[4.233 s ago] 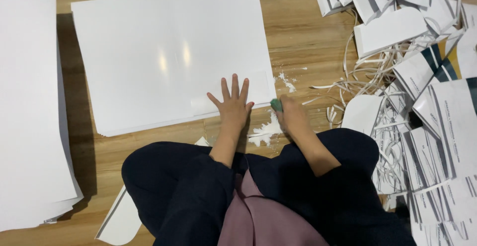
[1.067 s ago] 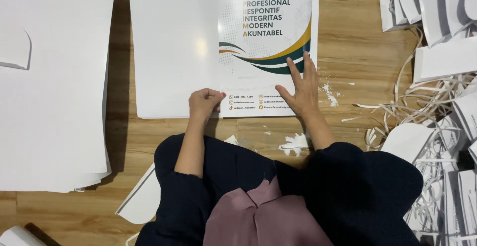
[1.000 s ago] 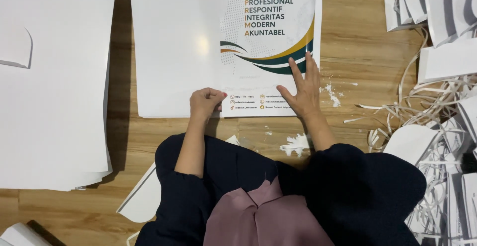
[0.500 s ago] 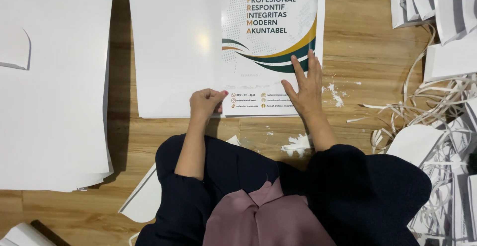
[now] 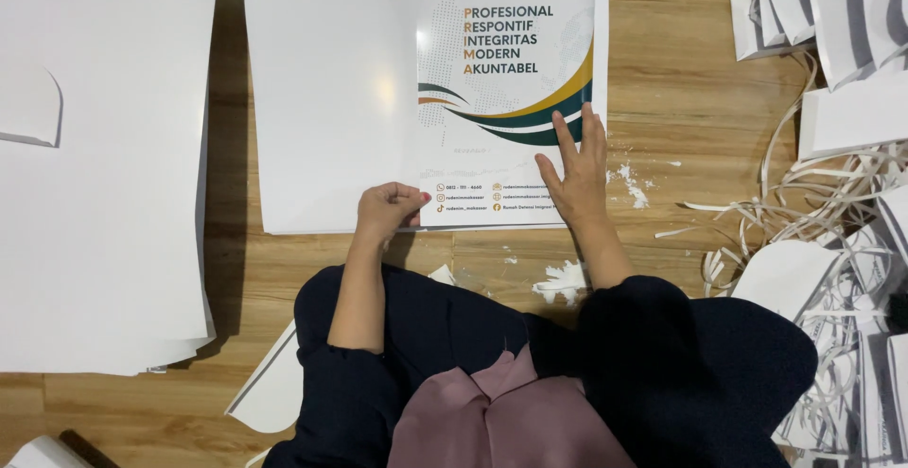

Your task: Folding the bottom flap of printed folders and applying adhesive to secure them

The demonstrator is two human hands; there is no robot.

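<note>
Paper at centre frame: left hand (image 5: 386,208) curls closed on the printed sheet's (image 5: 506,99) lower-left corner, right hand (image 5: 577,170) presses flat, fingers spread; likely light, floppy, best gripped by corners.

A printed poster (image 5: 506,90), rectangular and white with dark lettering, red initials and sweeping green, gold and orange curves, lies on the right part of a larger blank white sheet (image 5: 331,99) on the wooden floor (image 5: 681,80); small icon rows line its lower edge.
</note>
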